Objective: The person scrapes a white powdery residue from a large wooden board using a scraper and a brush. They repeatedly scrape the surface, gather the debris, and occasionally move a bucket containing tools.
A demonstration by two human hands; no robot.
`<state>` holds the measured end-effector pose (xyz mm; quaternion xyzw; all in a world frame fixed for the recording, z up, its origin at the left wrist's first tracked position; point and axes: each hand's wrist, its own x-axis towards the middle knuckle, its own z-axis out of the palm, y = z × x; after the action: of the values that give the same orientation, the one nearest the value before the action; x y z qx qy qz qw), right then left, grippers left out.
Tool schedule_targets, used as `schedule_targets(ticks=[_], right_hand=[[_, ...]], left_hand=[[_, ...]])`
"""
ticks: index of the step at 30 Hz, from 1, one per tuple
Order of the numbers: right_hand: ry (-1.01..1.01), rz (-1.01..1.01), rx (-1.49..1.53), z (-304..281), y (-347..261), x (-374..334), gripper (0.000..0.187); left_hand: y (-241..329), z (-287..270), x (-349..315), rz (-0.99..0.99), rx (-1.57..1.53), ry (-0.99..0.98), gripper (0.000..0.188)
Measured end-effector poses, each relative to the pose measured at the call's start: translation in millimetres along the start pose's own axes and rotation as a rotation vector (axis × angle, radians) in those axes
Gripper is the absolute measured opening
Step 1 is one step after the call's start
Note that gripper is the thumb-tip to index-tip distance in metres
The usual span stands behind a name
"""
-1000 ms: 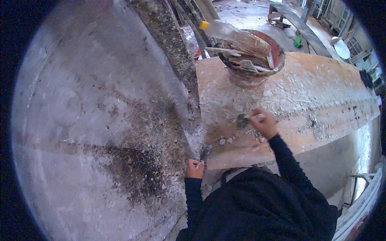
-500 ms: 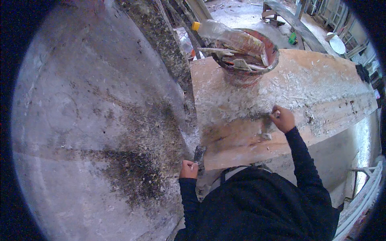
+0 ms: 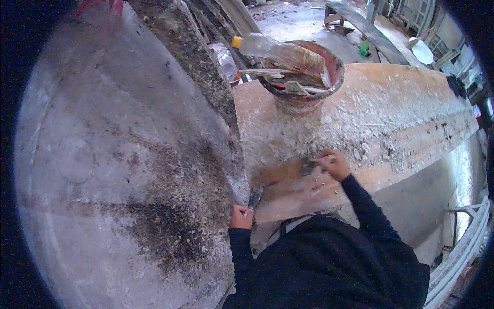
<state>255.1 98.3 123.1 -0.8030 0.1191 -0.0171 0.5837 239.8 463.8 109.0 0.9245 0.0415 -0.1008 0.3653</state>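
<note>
A long wooden board (image 3: 391,129), orange-brown and crusted with white plaster flakes, serves as the desk in a dusty workshop, running from the worker's chest toward the far right. To the left rises a broad grey concrete slab (image 3: 113,154), stained dark with speckled grime near its lower middle. The floor beyond is pale and littered with planks and debris.

The worker, in a dark long-sleeved top, leans over the board. The right hand (image 3: 335,165) is reached forward and closed around a small scraper (image 3: 310,165), its blade pressed to a bare patch of wood where the crust has been cleared; loose white chips lie around it. The left hand (image 3: 241,217) sits low at the board's near edge, just beside the slab, fingers curled on what looks like a second flat tool (image 3: 254,198), though its shape is hard to make out. The hands are well apart.

Farther along the board stands a battered red bucket (image 3: 303,98) filled with scrap sticks and tools, a clear plastic bottle (image 3: 260,47) with a yellow cap lying across its rim.
</note>
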Motion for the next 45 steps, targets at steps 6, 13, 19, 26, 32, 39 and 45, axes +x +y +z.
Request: schedule_targets(ticks=[6,13,19,26,32,39,45], right_hand=[[0.479,-0.036,-0.831,-106.2,-16.7,-22.3,0.023],[-0.086,-0.163,-0.218,10.8,-43.0,-37.7,0.028],[-0.177,0.045,-0.172,-27.1,-6.6,-46.8,0.021],[0.241,0.096,-0.333,-95.7,-17.9,-64.1,0.01],[0.407,-0.078,-0.703,-64.1,-24.2,-72.8,0.013],[0.349,-0.051,-0.761,-52.0,-38.5,-63.0,0.014],[0.379,-0.051,-0.703,-53.8,-33.7,-64.3,0.016]], left_hand=[[-4.6,5.7,1.9,0.019,0.022,0.006,0.029],[-11.7,10.4,7.8,-0.006,-0.023,0.019,0.032],[0.5,8.4,7.1,-0.065,0.037,0.013,0.03],[-14.3,39.1,3.0,0.104,0.118,0.059,0.03],[-23.6,56.0,-6.9,0.021,0.249,-0.058,0.045],[1.6,45.1,38.8,-0.048,0.319,-0.092,0.043],[-23.3,59.6,30.4,0.041,0.298,-0.106,0.04]])
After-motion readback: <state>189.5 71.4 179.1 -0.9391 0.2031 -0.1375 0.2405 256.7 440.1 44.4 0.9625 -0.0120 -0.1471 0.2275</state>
